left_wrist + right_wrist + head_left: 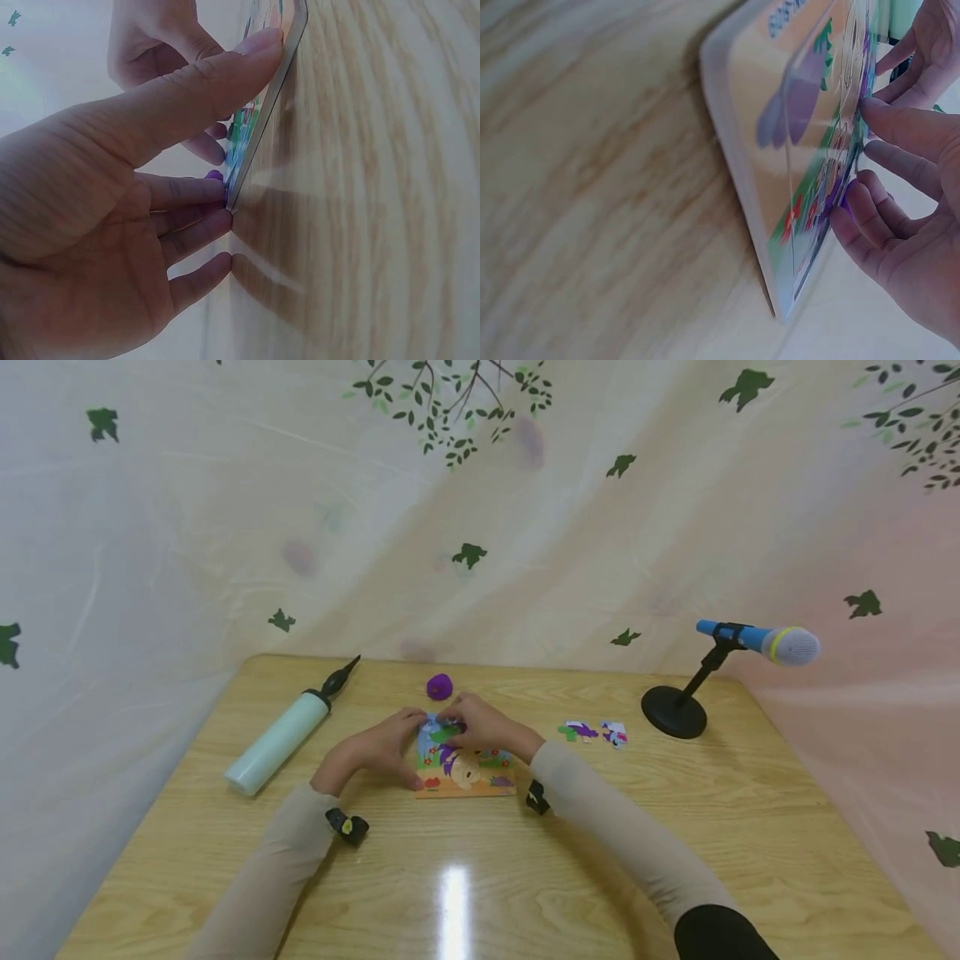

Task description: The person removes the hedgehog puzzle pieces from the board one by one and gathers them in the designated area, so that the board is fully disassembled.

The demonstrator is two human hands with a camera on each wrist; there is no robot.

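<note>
A thin picture puzzle board [480,785] lies flat on the table between both hands. My left hand [382,746] spans its left edge. The left thumb [259,49] presses the lower left corner while the fairly straight fingers touch the upper end. Over the upper left part of the picture, my right hand [483,727] bends its thumb and fingertips round a small green puzzle piece [447,732], largely hidden by the hand. The printed eggplant [795,97] shows at the board's near right corner in the right wrist view.
Two loose puzzle pieces, one green and purple [579,731] and one white and purple [614,733], lie right of the board. A purple ball [439,687] sits behind it. A mint hand pump [281,742] lies left; a blue microphone [757,639] on a black stand [675,712] stands right.
</note>
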